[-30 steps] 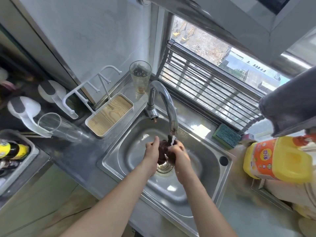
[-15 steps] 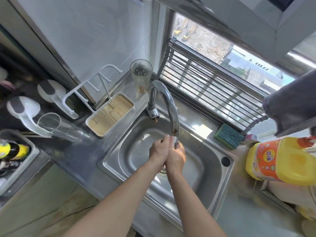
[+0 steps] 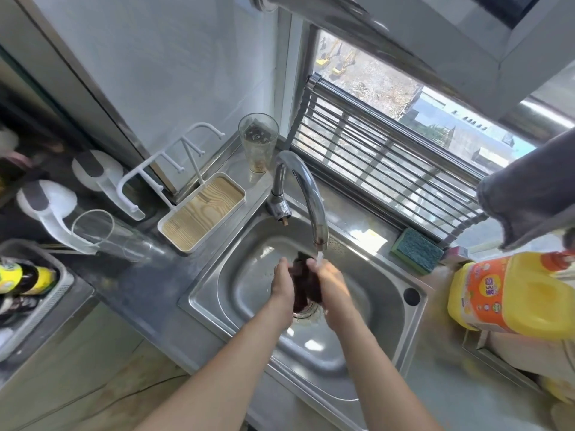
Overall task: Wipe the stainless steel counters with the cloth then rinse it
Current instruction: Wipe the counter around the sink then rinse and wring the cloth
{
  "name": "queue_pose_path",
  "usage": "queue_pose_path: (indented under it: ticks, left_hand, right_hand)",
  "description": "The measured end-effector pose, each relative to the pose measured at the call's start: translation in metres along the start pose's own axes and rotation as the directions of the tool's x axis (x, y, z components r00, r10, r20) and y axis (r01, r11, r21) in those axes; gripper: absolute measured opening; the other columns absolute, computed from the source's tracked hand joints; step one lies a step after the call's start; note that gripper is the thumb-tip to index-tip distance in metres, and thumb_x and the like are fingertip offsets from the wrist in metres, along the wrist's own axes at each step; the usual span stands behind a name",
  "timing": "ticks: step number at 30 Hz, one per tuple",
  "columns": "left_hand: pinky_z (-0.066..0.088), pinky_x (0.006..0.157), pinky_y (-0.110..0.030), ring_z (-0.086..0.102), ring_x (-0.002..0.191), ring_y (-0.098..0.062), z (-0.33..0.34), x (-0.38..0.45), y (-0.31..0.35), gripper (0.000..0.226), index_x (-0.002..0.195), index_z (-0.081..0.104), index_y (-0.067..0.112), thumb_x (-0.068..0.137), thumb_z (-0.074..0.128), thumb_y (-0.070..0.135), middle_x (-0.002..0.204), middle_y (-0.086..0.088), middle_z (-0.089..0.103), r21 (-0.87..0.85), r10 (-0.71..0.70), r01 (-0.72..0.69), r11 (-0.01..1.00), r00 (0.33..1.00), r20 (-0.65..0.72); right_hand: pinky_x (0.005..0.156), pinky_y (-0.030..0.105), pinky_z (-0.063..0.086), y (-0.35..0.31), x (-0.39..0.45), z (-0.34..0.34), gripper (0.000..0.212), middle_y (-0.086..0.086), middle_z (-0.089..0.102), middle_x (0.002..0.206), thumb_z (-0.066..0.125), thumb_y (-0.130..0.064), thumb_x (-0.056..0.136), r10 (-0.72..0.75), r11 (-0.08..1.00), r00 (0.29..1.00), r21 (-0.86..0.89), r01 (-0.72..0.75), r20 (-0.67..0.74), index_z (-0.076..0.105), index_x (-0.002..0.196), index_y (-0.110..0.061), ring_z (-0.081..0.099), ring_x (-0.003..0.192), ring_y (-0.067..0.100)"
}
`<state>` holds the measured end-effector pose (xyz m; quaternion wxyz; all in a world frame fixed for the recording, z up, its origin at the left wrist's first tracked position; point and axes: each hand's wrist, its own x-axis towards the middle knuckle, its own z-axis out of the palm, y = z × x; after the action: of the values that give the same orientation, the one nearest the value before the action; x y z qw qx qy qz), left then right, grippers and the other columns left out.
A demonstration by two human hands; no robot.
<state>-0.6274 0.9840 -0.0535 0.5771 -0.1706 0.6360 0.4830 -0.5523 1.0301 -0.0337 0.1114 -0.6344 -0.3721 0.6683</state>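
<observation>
The cloth (image 3: pixel 303 283) is a dark maroon, wet bundle, bunched into a narrow roll. It is held over the middle of the sink (image 3: pixel 385 309) basin, directly above the drain and just below the faucet (image 3: pixel 306 194) spout. Its long axis runs from the spout end down toward the drain, near vertical in this view.

The left hand (image 3: pixel 283 283) is closed on the left side of the cloth. The right hand (image 3: pixel 329 279) is closed on the right side, and the water stream lands at its fingers. Both hands press the cloth between them.

At the right edge of the counter (image 3: pixel 133 284), a yellow detergent bottle (image 3: pixel 525 293) carries an orange label; its writing is too blurred to read. A green sponge (image 3: pixel 417 251) lies at the sink's far right corner.
</observation>
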Motion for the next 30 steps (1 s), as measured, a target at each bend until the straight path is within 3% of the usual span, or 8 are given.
queue_pose_path:
  ticks: [3,6,11,13,17,21,27,30]
  left_hand:
    - [0.050,0.073,-0.032,0.068,0.088,-0.022,0.009,-0.007,0.003,0.062,0.089,0.073,0.020,0.103,0.029,0.061,0.091,-0.005,0.074,0.019,-0.018,0.016,1.000,0.996,0.085]
    - [0.057,0.088,-0.038,0.072,0.097,-0.025,0.010,-0.011,0.000,0.056,0.092,0.076,0.019,0.097,0.042,0.064,0.100,-0.007,0.078,0.123,0.037,-0.045,0.991,0.997,0.068]
    - [0.055,0.064,-0.031,0.071,0.073,-0.026,0.008,-0.008,0.003,0.031,0.077,0.073,0.012,0.088,0.064,0.040,0.077,-0.005,0.075,0.146,0.109,-0.104,0.984,0.994,-0.027]
    - [0.041,0.050,-0.025,0.056,0.051,-0.022,0.006,-0.009,0.005,0.032,0.063,0.063,0.014,0.088,0.060,0.034,0.059,-0.002,0.062,0.209,0.152,-0.142,0.967,0.988,-0.028]
    - [0.025,0.040,-0.019,0.032,0.036,-0.013,0.004,-0.014,0.003,0.040,0.065,0.049,0.020,0.100,0.048,0.040,0.054,-0.002,0.041,0.300,0.166,-0.198,0.933,0.978,0.131]
    - [0.054,0.067,-0.033,0.065,0.074,-0.024,-0.006,-0.008,0.004,0.028,0.106,0.057,0.015,0.107,0.043,0.040,0.090,-0.008,0.069,0.187,0.188,-0.198,0.962,0.979,0.074]
    - [0.056,0.091,-0.053,0.059,0.106,-0.036,-0.035,0.019,0.000,0.010,0.100,0.046,0.034,0.094,0.048,0.041,0.133,-0.016,0.049,0.243,0.083,-0.047,0.969,0.987,-0.139]
    - [0.039,0.099,-0.045,0.046,0.119,-0.031,-0.032,0.010,0.001,0.039,0.134,0.045,0.027,0.101,0.041,0.049,0.148,-0.012,0.037,0.294,-0.003,0.046,0.955,0.989,-0.146]
  right_hand:
    - [0.084,0.034,0.051,0.015,-0.008,0.023,0.028,0.000,0.068,0.106,0.061,-0.054,0.095,-0.156,0.973,0.980,-0.192,0.131,-0.121,0.057,0.098,-0.027,0.065,0.101,0.020]
    - [0.091,0.044,0.053,0.014,-0.005,0.030,0.041,0.000,0.069,0.093,0.048,-0.066,0.092,-0.232,0.946,0.931,-0.289,0.149,-0.281,0.055,0.089,-0.026,0.065,0.100,0.028]
    - [0.067,0.036,0.046,0.000,-0.011,0.028,0.044,0.002,0.063,0.069,0.049,-0.050,0.099,-0.234,0.954,0.922,-0.254,0.157,-0.308,0.055,0.069,-0.018,0.061,0.074,0.024]
    - [0.064,0.035,0.044,-0.006,-0.005,0.023,0.045,0.004,0.061,0.067,0.049,-0.043,0.102,-0.165,0.968,0.929,-0.237,0.088,-0.330,0.054,0.064,-0.019,0.059,0.071,0.025]
    - [0.094,0.046,0.057,-0.002,0.021,0.006,0.041,0.016,0.074,0.093,0.055,-0.050,0.095,0.132,0.991,0.919,0.013,-0.137,-0.371,0.066,0.076,-0.015,0.070,0.094,0.037]
    - [0.097,0.054,0.058,-0.002,0.031,-0.024,0.051,0.014,0.076,0.101,0.056,-0.054,0.090,0.195,0.980,0.949,0.095,-0.177,-0.249,0.070,0.107,-0.009,0.073,0.096,0.037]
    - [0.076,0.044,0.062,-0.010,0.017,-0.032,0.036,0.014,0.075,0.100,0.048,-0.048,0.105,0.161,0.980,0.970,0.145,-0.136,-0.183,0.063,0.098,-0.017,0.071,0.094,0.032]
    - [0.082,0.040,0.060,-0.013,0.003,-0.015,0.023,0.010,0.073,0.090,0.055,-0.030,0.104,0.169,0.968,0.983,0.199,-0.153,-0.065,0.067,0.094,-0.013,0.069,0.080,0.027]
